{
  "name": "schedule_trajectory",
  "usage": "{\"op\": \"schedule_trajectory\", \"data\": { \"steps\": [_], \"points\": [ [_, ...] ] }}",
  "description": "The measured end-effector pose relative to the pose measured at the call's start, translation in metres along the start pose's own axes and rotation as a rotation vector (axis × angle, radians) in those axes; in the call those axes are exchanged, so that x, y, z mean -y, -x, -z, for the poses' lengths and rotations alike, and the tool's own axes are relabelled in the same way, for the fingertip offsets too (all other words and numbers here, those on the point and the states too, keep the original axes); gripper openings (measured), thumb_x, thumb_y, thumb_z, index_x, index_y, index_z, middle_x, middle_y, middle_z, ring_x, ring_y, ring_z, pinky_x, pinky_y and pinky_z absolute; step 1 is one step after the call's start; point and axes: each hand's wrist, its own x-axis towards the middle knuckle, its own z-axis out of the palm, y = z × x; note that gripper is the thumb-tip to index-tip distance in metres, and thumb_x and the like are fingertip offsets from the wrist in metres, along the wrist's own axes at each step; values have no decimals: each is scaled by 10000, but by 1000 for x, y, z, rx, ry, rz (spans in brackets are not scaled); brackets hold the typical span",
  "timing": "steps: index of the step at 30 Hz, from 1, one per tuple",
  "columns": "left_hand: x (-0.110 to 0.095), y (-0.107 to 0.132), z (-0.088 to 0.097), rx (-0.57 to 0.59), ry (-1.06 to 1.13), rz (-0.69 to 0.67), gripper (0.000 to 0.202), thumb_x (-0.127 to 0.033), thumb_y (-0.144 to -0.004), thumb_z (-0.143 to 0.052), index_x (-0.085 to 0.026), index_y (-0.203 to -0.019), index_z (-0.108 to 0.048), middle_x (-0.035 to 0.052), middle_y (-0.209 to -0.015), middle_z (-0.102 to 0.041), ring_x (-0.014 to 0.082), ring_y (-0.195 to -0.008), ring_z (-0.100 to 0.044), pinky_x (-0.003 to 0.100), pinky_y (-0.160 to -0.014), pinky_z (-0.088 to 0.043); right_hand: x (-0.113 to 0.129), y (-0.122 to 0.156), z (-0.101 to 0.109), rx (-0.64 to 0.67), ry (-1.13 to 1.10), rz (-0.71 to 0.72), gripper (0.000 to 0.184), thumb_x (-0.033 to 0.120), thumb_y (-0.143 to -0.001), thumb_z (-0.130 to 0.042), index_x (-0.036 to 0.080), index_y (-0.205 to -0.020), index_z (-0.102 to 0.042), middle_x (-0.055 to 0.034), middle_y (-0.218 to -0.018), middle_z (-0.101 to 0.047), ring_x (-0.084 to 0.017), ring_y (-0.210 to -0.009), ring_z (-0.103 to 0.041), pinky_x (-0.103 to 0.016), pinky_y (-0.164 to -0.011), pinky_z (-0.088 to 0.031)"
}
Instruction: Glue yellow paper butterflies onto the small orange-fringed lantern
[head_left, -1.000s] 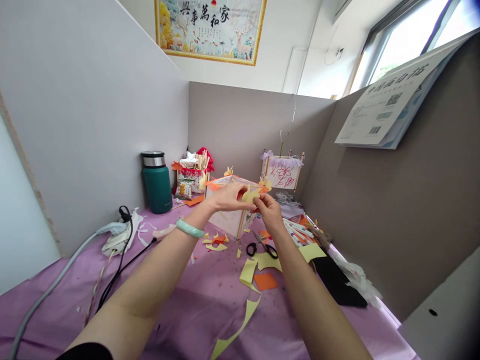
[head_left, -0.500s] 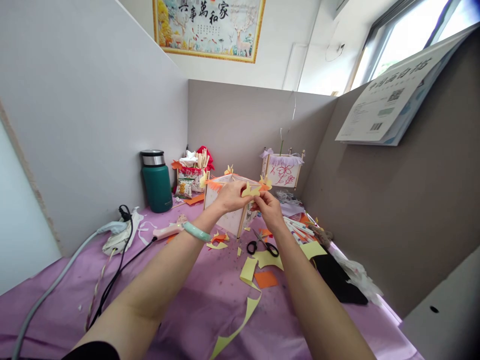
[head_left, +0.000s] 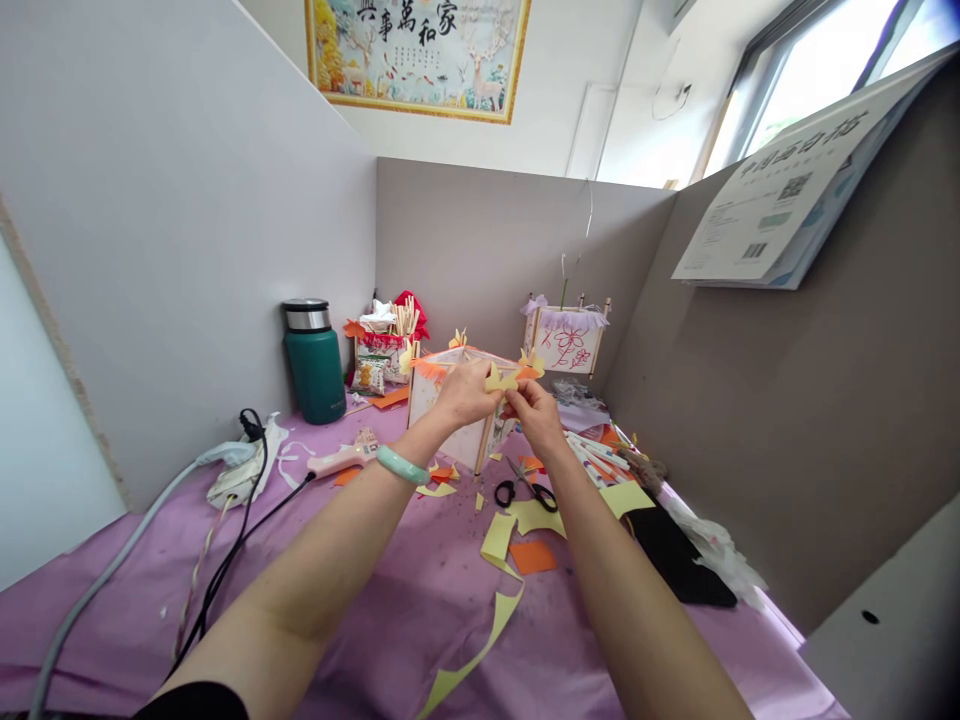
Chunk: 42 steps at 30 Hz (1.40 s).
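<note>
Between my two hands is a yellow paper butterfly cut-out [head_left: 504, 380], held at the near top corner of a white paper lantern [head_left: 454, 436] with a wooden stick frame and orange paper fringe. The fingers of my left hand [head_left: 471, 390] are closed on the butterfly's left side. On its right side, my right hand [head_left: 535, 410] pinches the lower edge. Other yellow and orange cut-outs sit on the lantern's remaining corners. My hands cover part of the lantern's front corner, so I cannot tell whether the butterfly touches the stick.
Black-handled scissors [head_left: 528, 488] lie on yellow paper scraps [head_left: 496, 540] before the lantern. A pink hot glue gun [head_left: 345, 458], a power strip [head_left: 244, 465] and a green flask [head_left: 313, 362] are at left. Markers [head_left: 596, 458] and a second lantern [head_left: 565, 342] are at right.
My left forearm and its bracelet have shifted slightly to the right. Both hands keep their hold on the butterfly, almost unmoved.
</note>
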Motion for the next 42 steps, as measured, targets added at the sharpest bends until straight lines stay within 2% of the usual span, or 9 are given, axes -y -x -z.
{"op": "schedule_trajectory", "data": {
  "steps": [4, 7, 12, 14, 18, 23, 33, 38, 42],
  "points": [
    [-1, -1, -2, 3, -26, 34, 93, -260, -693, -549, -195, -703, -483, 31, -749, -594, 171, -704, -540, 284, -616, -368, 2, 4, -2, -43, 29, 18, 254, 427, -742, -603, 184, -799, -555, 41, -629, -530, -92, -519, -477, -228, -512, -453],
    [0, -2, -4, 2, -59, 38, 88, -254, -688, -557, -196, -697, -492, 36, -762, -600, 182, -728, -555, 292, -644, -389, 1, 14, -1, -169, 41, 39, 295, 438, -757, -582, 184, -905, -560, 9, -769, -577, -97, -570, -507, -221, -516, -448],
    [1, -3, -7, 5, -86, 50, 90, -251, -680, -571, -196, -694, -502, 40, -779, -608, 189, -761, -570, 291, -667, -414, -23, 39, 7, -344, 252, 12, 309, 455, -823, -484, 169, -902, -570, 3, -679, -571, -122, -541, -507, -246, -538, -427],
    [2, -4, -6, 12, -79, 60, 92, -257, -681, -576, -195, -701, -511, 43, -791, -613, 191, -767, -575, 290, -667, -423, -36, 48, 8, -318, 398, 36, 300, 440, -840, -457, 168, -865, -584, -15, -688, -598, -143, -581, -526, -259, -576, -421],
    [2, -4, -4, 33, -58, 108, 95, -259, -678, -581, -193, -715, -524, 46, -781, -611, 196, -758, -576, 292, -649, -428, -47, 58, 2, -119, 640, 157, 269, 368, -876, -416, 182, -832, -605, -46, -770, -638, -175, -710, -564, -277, -667, -404],
    [3, -3, -4, 23, -31, 108, 101, -255, -676, -584, -192, -711, -512, 50, -761, -593, 202, -744, -563, 307, -643, -420, -47, 62, -6, 67, 726, 199, 241, 307, -900, -398, 193, -870, -608, -71, -859, -645, -191, -813, -581, -281, -705, -404],
    [2, 3, 13, 57, 76, -1, 320, -389, -627, -695, -190, -720, -462, 7, -765, -549, 161, -716, -499, 273, -600, -364, -50, 63, -3, 103, 764, 144, 210, 276, -892, -418, 197, -888, -612, -68, -895, -655, -200, -838, -586, -284, -707, -409],
    [0, 4, 13, 70, 26, -11, 314, -447, -692, -623, -193, -662, -442, -3, -689, -522, 153, -661, -482, 274, -580, -334, -50, 62, -3, 107, 797, 135, 211, 276, -892, -422, 187, -878, -612, -65, -880, -652, -194, -814, -586, -279, -695, -399],
    [-1, 3, 5, 15, -16, 37, 230, -375, -734, -578, -193, -666, -456, 11, -688, -542, 171, -692, -513, 289, -614, -351, -53, 62, -3, 114, 806, 139, 206, 275, -891, -421, 193, -887, -610, -61, -865, -648, -191, -810, -586, -273, -699, -401]
  ]
}}
